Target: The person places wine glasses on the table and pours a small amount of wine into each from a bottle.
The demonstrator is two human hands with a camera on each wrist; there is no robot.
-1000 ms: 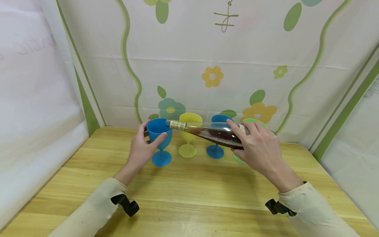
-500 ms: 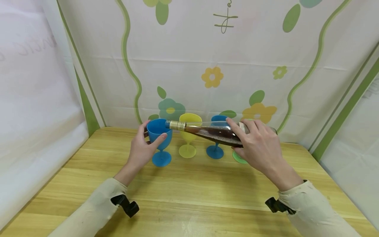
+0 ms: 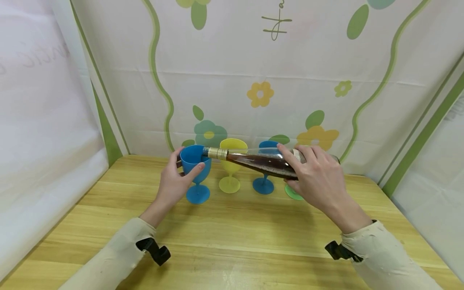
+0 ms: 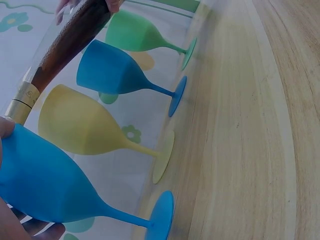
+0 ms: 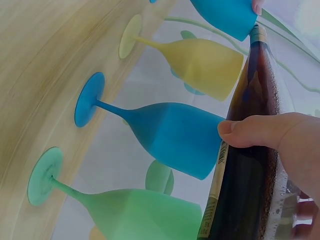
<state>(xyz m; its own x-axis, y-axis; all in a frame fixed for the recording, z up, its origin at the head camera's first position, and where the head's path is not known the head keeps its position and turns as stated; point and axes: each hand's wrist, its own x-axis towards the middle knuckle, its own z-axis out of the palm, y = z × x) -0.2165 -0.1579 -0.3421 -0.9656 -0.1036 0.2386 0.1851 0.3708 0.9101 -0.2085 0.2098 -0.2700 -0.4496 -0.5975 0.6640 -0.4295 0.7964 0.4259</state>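
My left hand point(image 3: 175, 176) grips the bowl of the leftmost blue goblet point(image 3: 197, 169), thumb in front and fingers behind. The goblet's foot rests on the table. My right hand point(image 3: 319, 181) grips a glass bottle point(image 3: 259, 162) of dark reddish-brown liquid round its body. The bottle is tipped nearly level, and its gold-collared neck point(image 3: 217, 153) points left with the mouth at the blue goblet's rim. Dark liquid shows at the mouth. In the right wrist view my thumb point(image 5: 260, 131) presses along the bottle's side. The goblet's inside is mostly hidden.
Behind the bottle stand a yellow goblet point(image 3: 229, 184), a second blue goblet point(image 3: 263, 185) and a green goblet point(image 4: 132, 32), in one row on the wooden table point(image 3: 232, 241). A white floral cloth point(image 3: 217, 48) hangs along the table's back edge.
The bottle has tipped slightly further, its body a little higher in the right hand. Dark liquid now shows at its mouth. The left hand and its goblet have stayed in place.
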